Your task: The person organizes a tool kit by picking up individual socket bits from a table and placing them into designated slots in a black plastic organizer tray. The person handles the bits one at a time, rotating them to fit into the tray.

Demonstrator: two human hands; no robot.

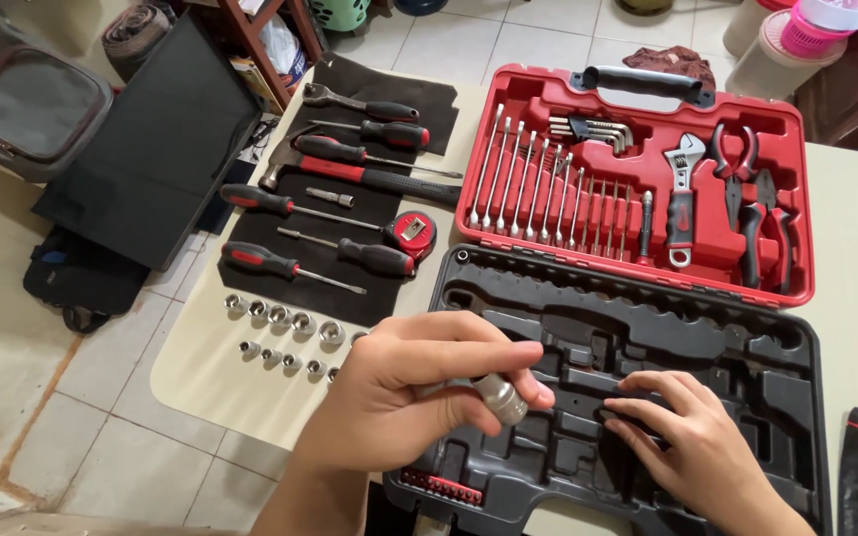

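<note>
Fingers point(469, 359) of the left hand point(419, 382) curl closed around a small shiny metal socket point(501, 398), pinched between thumb and fingertips above the black moulded plastic tray half of the tool case point(727, 342). Right hand point(692, 432): flat, fingers loosely spread, holding nothing, fingertips resting on the tray's empty recesses just right of the socket.

Red moulded lid half of the case point(796, 208), lying open behind the tray: a row of silver combination wrenches point(538, 189), a set of hex keys point(593, 129), an adjustable wrench with a red grip point(682, 199), black-handled pliers point(757, 208).

Dark cloth mat point(340, 288), left of the case: red-and-black-handled screwdrivers point(290, 266), a hammer with a black and red handle point(350, 169), a red tape measure point(411, 231).

Two rows of loose chrome sockets point(280, 333), on the pale tabletop point(201, 377) in front of the mat, near the left hand. A strip of short red-collared bits point(441, 486) sits in the tray's near edge.
</note>
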